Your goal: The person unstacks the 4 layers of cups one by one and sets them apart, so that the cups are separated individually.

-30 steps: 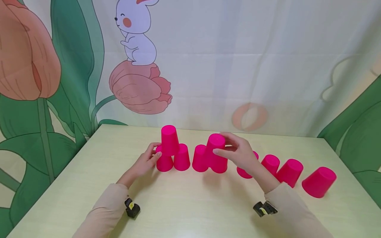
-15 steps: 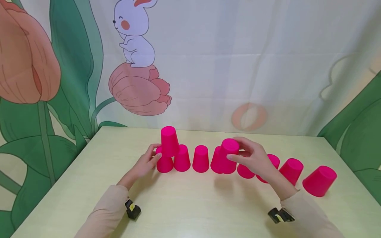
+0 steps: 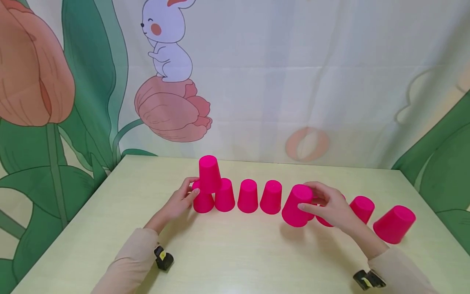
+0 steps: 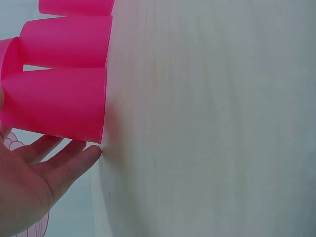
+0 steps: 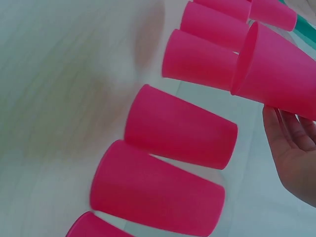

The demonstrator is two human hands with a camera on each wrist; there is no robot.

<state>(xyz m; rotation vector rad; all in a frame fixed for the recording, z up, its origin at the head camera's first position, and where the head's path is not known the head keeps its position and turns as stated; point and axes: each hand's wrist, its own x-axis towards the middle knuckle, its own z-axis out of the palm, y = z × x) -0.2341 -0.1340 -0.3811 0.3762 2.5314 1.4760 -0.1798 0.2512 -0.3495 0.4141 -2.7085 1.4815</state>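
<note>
In the head view my left hand (image 3: pixel 180 201) touches a pink upside-down cup (image 3: pixel 203 203) from its left side. The left wrist view shows these fingers fairly straight along its wall. Another upside-down cup (image 3: pixel 209 174) stands on this cup and its right neighbour (image 3: pixel 225 196), bridging the two. My right hand (image 3: pixel 332 207) grips a pink cup (image 3: pixel 295 207) between thumb and fingers, mouth down and slightly tilted, off the table with a shadow beneath. In the right wrist view the held cup (image 5: pixel 279 71) is nearer the camera than the row and partly covers it.
Two more upside-down cups (image 3: pixel 247 196) (image 3: pixel 271 197) stand in the middle of the row. Others continue to the right, partly hidden by my right hand, up to the cup (image 3: pixel 394 224) at the far right. The pale table (image 3: pixel 235 257) ends at a printed curtain (image 3: pixel 249 102).
My right hand has carried its cup rightward and lower, away from above the two middle cups, which now show fully. My left hand and the three-cup stack have stayed in place.
</note>
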